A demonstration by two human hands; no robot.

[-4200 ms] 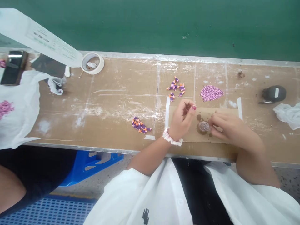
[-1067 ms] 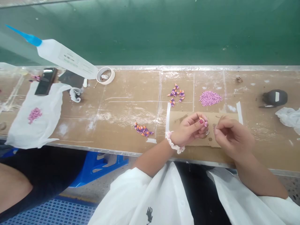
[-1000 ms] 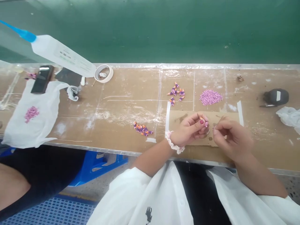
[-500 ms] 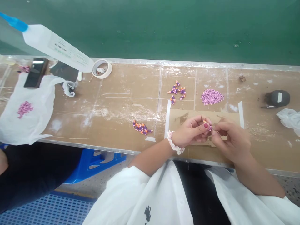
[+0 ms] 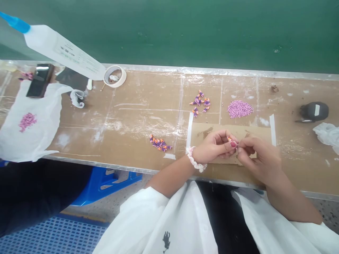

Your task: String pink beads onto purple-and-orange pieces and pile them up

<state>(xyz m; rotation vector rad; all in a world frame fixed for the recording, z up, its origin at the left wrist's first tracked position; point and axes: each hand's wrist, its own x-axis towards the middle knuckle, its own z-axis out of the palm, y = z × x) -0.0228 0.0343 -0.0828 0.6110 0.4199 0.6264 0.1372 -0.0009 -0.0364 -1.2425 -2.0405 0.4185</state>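
Observation:
My left hand [image 5: 215,148] pinches a small purple and orange charm [image 5: 230,139] between thumb and fingers, over a taped-down cardboard sheet [image 5: 209,132]. My right hand [image 5: 258,157] meets it fingertip to fingertip, its fingers pinched on something too small to make out. A pile of tiny pink beads [image 5: 239,108] lies beyond the hands. One cluster of purple and orange charms [image 5: 200,103] sits behind the cardboard, another cluster of charms [image 5: 159,143] lies to the left of my left wrist.
A white glue bottle with a blue tip [image 5: 57,49] leans at the back left beside a tape roll [image 5: 114,75]. A white plastic bag [image 5: 29,123] with pink beads lies at the left. A dark rounded object [image 5: 314,111] and crumpled white plastic [image 5: 327,132] are at the right.
My hands came together from slightly apart; the right fingertips now touch the charm held by the left. Earlier, the right hand was on a small round dish on the cardboard.

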